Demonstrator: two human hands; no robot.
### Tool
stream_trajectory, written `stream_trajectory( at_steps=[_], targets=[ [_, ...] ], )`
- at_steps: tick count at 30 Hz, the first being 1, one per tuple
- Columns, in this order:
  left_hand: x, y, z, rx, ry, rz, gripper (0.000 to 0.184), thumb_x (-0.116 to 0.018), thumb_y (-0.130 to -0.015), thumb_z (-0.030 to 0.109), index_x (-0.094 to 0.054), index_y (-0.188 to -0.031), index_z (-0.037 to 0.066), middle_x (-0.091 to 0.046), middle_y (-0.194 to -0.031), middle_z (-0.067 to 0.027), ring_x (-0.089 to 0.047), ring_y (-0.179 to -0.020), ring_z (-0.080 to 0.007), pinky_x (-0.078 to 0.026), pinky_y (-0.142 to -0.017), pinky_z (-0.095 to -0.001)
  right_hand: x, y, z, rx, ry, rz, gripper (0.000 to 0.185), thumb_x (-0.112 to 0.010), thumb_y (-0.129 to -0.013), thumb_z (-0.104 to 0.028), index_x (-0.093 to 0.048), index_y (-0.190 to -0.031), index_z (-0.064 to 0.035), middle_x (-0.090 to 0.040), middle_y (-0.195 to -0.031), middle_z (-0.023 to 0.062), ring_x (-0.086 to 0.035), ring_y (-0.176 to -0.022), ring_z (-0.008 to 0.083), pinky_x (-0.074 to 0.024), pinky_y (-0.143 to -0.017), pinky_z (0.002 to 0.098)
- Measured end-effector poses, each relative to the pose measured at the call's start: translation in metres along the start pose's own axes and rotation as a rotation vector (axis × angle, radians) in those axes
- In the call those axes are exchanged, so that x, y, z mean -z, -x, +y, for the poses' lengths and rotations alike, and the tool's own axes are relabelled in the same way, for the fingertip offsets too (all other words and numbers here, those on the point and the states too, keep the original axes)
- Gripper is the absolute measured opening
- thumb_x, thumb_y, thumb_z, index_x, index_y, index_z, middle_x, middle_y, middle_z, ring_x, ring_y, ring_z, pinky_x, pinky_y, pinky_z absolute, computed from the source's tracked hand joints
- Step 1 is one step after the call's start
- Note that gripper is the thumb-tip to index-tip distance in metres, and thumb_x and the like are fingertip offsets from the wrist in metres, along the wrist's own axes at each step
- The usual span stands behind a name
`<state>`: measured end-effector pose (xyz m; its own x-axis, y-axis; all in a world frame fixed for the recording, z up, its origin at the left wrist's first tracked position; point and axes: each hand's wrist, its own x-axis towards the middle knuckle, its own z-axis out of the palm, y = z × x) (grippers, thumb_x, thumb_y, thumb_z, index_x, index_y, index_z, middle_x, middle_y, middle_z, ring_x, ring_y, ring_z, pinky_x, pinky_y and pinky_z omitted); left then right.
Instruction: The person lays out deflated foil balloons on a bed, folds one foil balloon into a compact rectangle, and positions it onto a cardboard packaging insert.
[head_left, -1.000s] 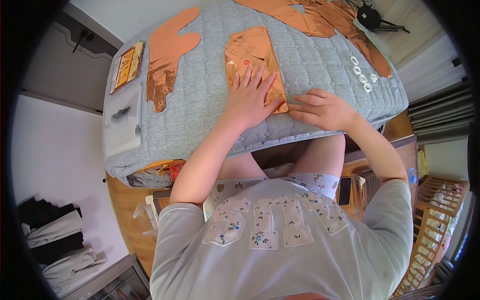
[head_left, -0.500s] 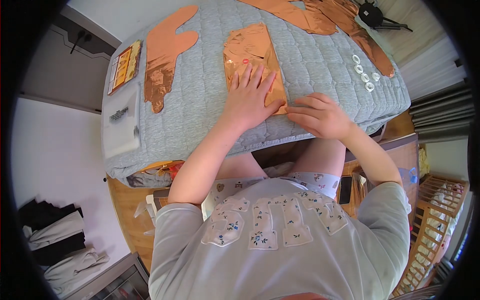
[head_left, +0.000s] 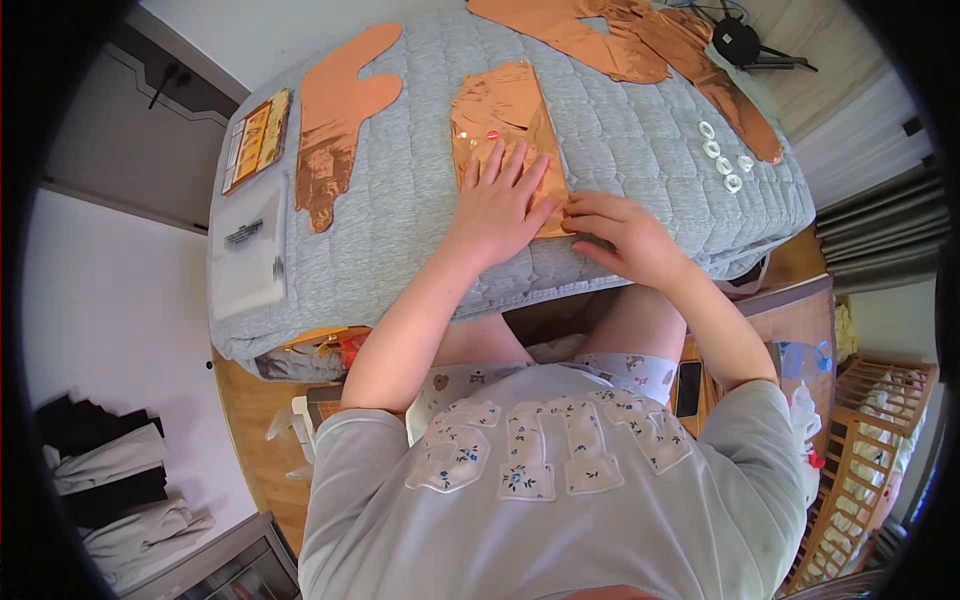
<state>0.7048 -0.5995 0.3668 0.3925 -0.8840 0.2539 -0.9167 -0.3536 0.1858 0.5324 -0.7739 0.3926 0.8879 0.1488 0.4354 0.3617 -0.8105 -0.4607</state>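
1. The shiny copper pack (head_left: 500,105) lies flat on the bed (head_left: 400,205), in front of the person. It has creases and a small red spot (head_left: 493,134).
2. The left hand (head_left: 498,205) lies palm down on the near part of the pack, with its fingers spread.
3. The right hand (head_left: 635,240) is at the pack's right edge, near the close corner. Its fingers are bent and their tips seem to touch the edge. I can't tell if they pinch it.
4. The right fingertips have just gone a little way up that edge from the corner. The left hand stays put. So it looks like one hand keeps the pack still while the other works on its edge.
5. Left of the pack is a flat copper shape (head_left: 345,100). Past it are a picture packet (head_left: 258,140) and a clear bag (head_left: 248,285).
6. Right of the pack are five little white rings (head_left: 711,149).
7. Beyond the pack, to the right, are more copper shapes (head_left: 630,62).
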Motion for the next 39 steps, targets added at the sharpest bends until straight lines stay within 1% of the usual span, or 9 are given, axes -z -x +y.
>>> stream_trajectory(
  at_steps=[5,7,10,11,13,16,22,30,39],
  targets=[
    [0.014,-0.003,-0.006,0.087,0.302,-0.017,0.067,-0.042,-0.107,0.051,-0.037,-0.158,0.008,-0.036,-0.164,-0.0173,-0.025,-0.156,-0.0338,-0.019,-0.125,-0.0555,0.002,0.002,-0.006,0.007,0.062,-0.019,0.038,-0.082,-0.08,-0.015,-0.071,-0.115,-0.0049,-0.068,-0.127,0.0138,-0.063,-0.122,0.0355,-0.0519,-0.1,0.0439],
    [0.017,-0.001,-0.014,0.145,0.99,0.158,0.065,-0.042,-0.108,0.049,-0.038,-0.157,0.006,-0.039,-0.162,-0.017,-0.027,-0.155,-0.0342,-0.018,-0.125,-0.0534,0.001,0.005,-0.008,0.016,0.084,-0.02,0.038,-0.083,-0.08,-0.015,-0.071,-0.115,-0.0051,-0.068,-0.127,0.0135,-0.063,-0.122,0.0354,-0.052,-0.101,0.044],
    [0.02,0.019,-0.022,0.233,1.391,0.215,0.066,-0.054,-0.104,0.043,-0.038,-0.156,0.005,-0.04,-0.161,-0.017,-0.029,-0.154,-0.0345,-0.019,-0.125,-0.0542,-0.002,0.016,-0.007,0.052,0.089,0.001,0.033,-0.082,-0.08,-0.014,-0.073,-0.11,-0.0055,-0.071,-0.121,0.0113,-0.064,-0.12,0.0329,-0.0524,-0.1,0.0444],
    [0.025,0.032,-0.025,0.229,1.389,0.217,0.066,-0.054,-0.104,0.043,-0.038,-0.156,0.005,-0.04,-0.161,-0.017,-0.029,-0.154,-0.0345,-0.019,-0.125,-0.0542,-0.004,0.021,-0.005,0.081,0.101,0.034,0.03,-0.082,-0.08,-0.013,-0.074,-0.107,-0.006,-0.072,-0.117,0.0097,-0.065,-0.119,0.0314,-0.0528,-0.099,0.0446],
    [0.043,0.063,-0.021,-0.112,0.57,0.082,0.076,-0.067,-0.096,0.04,-0.038,-0.156,0.004,-0.038,-0.162,-0.0188,-0.03,-0.154,-0.0334,-0.022,-0.124,-0.0548,-0.007,0.031,-0.006,0.11,0.115,0.068,0.027,-0.082,-0.08,-0.012,-0.074,-0.105,-0.0065,-0.073,-0.113,0.0081,-0.066,-0.117,0.0299,-0.0531,-0.099,0.0448],
    [0.064,0.089,0.009,-0.137,0.164,-0.025,0.087,-0.078,-0.085,0.034,-0.037,-0.157,0.005,-0.037,-0.163,-0.0172,-0.031,-0.154,-0.0318,-0.024,-0.124,-0.0554,-0.008,0.038,-0.013,0.131,0.17,0.164,0.023,-0.082,-0.078,-0.011,-0.075,-0.1,-0.0095,-0.073,-0.107,0.0048,-0.067,-0.113,0.0269,-0.0536,-0.097,0.044],
    [0.038,0.1,0.0,-0.144,0.009,-0.088,0.094,-0.082,-0.081,0.033,-0.035,-0.159,0.008,-0.036,-0.164,-0.0155,-0.03,-0.154,-0.0311,-0.026,-0.124,-0.0556,-0.002,0.038,-0.021,0.187,0.246,0.124,0.025,-0.082,-0.075,-0.013,-0.076,-0.099,-0.0141,-0.073,-0.109,0.0023,-0.067,-0.11,0.025,-0.0524,-0.096,0.0408],
    [0.047,0.086,-0.001,-0.059,0.02,0.02,0.108,-0.087,-0.074,0.045,-0.032,-0.159,0.008,-0.037,-0.163,-0.017,-0.033,-0.153,-0.0333,-0.021,-0.123,-0.0623,0.003,0.007,-0.037,-0.116,0.287,0.04,0.078,-0.086,-0.068,-0.021,-0.056,-0.139,-0.0095,-0.054,-0.145,0.0127,-0.049,-0.136,0.035,-0.042,-0.111,0.0475],
    [0.058,0.073,-0.011,-0.102,0.033,-0.071,0.109,-0.084,-0.075,0.051,-0.031,-0.159,0.007,-0.041,-0.159,-0.0206,-0.033,-0.152,-0.0354,-0.015,-0.123,-0.0654,-0.006,0.0,-0.03,-0.114,0.241,-0.004,0.075,-0.082,-0.071,-0.013,-0.054,-0.141,-0.0075,-0.056,-0.142,0.0132,-0.048,-0.138,0.035,-0.0405,-0.114,0.0486]
  ],
)
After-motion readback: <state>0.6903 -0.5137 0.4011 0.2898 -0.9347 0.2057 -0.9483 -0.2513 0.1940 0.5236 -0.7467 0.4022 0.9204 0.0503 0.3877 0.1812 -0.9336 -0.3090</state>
